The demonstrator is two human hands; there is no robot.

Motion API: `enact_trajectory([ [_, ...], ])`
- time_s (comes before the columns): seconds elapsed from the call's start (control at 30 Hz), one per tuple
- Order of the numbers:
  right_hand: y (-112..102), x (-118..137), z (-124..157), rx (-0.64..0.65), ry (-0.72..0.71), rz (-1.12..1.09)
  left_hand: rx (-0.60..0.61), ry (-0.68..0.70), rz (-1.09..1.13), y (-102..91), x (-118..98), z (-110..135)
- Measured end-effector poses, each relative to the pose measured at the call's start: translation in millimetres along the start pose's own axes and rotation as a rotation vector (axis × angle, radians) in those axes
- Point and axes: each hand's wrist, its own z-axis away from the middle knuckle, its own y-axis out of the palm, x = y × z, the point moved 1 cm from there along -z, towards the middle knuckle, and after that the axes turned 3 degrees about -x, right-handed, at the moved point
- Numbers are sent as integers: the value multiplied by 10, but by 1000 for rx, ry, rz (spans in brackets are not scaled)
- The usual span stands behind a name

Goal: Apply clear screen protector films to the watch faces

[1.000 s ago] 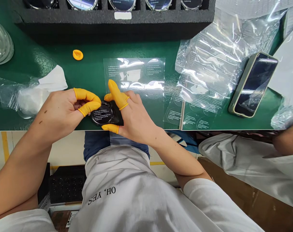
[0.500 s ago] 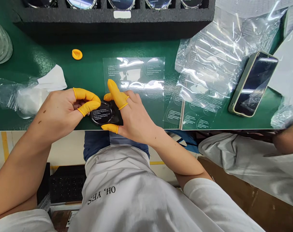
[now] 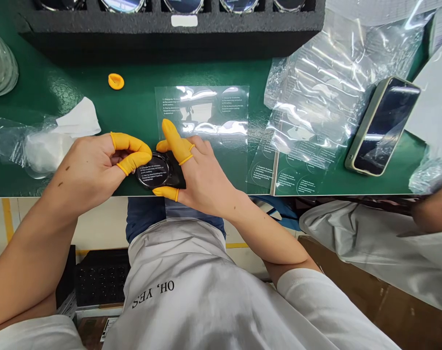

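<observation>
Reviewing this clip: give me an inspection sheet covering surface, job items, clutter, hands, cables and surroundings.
Surface: green tabletop, shiny in patches.
Job items: round watch, face up, lettered in white, near the table's front edge.
Clutter: clear printed sheet, loose yellow finger cot, crumpled clear plastic, phone, white wad, clear jar.
Hands: left hand has thumb and forefinger pinched at the watch's edge; anything between them is hidden. Right hand grips the watch from the other side.
Cables: nothing seen.
Surroundings: black foam tray holding watches, cut off by the frame; another person's sleeve at right.
</observation>
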Motion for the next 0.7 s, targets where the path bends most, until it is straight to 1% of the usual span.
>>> enact_trajectory([
  [0.23, -11, 10, -1, 18, 3, 24, -20, 117, 2, 11, -10, -34],
  [0.37, -9, 9, 0, 15, -1, 24, -28, 115, 18, 16, 2, -40],
  [0.57, -15, 16, -7, 11, 9, 11, -7, 107, 13, 20, 1, -42],
  [0.7, -13, 14, -6, 12, 9, 17, -8, 108, 3, 11, 46, -20],
])
